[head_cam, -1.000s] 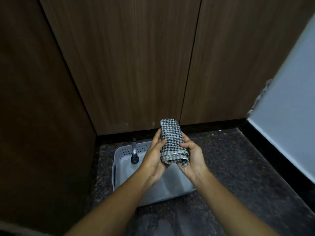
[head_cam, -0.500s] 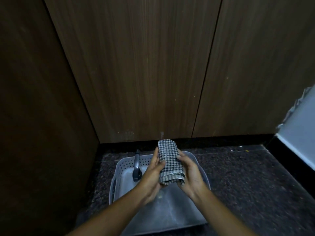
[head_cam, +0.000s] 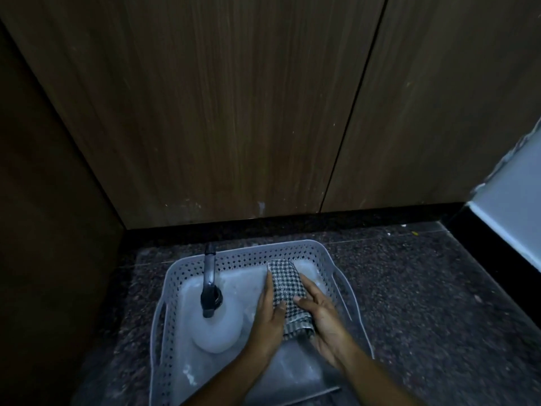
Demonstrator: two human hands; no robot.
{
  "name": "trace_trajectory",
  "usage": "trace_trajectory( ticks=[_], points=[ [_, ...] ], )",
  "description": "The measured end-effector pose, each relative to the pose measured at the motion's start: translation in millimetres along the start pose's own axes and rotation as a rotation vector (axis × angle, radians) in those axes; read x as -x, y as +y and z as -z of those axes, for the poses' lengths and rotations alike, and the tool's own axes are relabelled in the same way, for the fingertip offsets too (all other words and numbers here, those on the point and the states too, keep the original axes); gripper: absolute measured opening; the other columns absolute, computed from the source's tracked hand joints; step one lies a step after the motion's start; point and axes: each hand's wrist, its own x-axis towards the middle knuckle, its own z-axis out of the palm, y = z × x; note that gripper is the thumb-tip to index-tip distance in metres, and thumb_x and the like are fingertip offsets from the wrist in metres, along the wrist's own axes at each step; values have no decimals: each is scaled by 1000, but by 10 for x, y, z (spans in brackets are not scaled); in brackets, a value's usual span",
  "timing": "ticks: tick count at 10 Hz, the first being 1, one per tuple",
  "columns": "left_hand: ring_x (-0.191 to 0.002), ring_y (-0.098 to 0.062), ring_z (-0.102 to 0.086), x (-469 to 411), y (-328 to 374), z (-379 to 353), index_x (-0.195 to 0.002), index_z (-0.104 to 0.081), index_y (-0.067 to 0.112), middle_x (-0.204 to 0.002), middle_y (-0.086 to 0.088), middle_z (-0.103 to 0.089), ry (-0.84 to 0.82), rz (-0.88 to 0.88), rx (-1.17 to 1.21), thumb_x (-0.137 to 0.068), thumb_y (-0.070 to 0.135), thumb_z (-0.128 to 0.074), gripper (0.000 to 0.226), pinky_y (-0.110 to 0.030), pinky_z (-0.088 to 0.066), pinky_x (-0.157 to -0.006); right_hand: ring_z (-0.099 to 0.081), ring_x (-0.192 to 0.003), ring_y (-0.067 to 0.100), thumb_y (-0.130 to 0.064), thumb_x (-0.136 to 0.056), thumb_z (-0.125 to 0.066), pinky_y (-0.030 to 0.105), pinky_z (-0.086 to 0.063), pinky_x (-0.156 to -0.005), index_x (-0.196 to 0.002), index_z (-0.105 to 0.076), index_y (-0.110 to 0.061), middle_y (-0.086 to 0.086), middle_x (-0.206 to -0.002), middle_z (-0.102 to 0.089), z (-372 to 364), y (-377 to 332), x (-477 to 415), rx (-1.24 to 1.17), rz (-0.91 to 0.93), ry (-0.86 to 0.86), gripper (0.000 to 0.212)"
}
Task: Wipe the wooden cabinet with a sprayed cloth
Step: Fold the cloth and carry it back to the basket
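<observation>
A folded black-and-white checked cloth point(head_cam: 285, 291) is held between both hands, low over a grey perforated plastic basket point(head_cam: 251, 254). My left hand point(head_cam: 268, 315) grips its left side with the thumb on top. On its right side, my right hand point(head_cam: 323, 320) wraps round the lower end. A white spray bottle point(head_cam: 218, 329) with a dark trigger head point(head_cam: 210, 291) lies in the basket's left half, just left of my left hand. The wooden cabinet point(head_cam: 234, 112) rises straight ahead, its two doors split by a dark seam.
The basket stands on a dark speckled stone floor point(head_cam: 424, 303). A dark wooden side panel point(head_cam: 49, 215) closes off the left. A pale wall with a black skirting point(head_cam: 509, 206) runs along the right. A black plinth sits under the cabinet doors.
Both hands have lowered the folded cloth from in front of the cabinet's base down into the basket. The view has tilted down, so more of the basket and the bottle shows.
</observation>
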Motion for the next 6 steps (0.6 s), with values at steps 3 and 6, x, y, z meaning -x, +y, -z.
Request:
trace_trajectory(
  ticks=[3,6],
  points=[
    [-138,-21,-24,-72,-476,-32,-147,-1,16,-154,-9,-15,51,76,-419,-96,2,-34,62,-10,-22,-103,-58,-101,10,11,-91,-41,19,-53,-82,-129,-48,-20,2,-119,-58,156,359,-240,554,69,137,50],
    [-142,-28,-6,7,-310,-138,-147,12,20,-157,0,13,63,262,-778,-99,32,-28,63,-37,-11,-114,-40,-116,28,-13,-96,-43,25,-29,-98,-141,-36,-19,12,-124,-45,193,358,-246,1413,181,294,46]
  ],
)
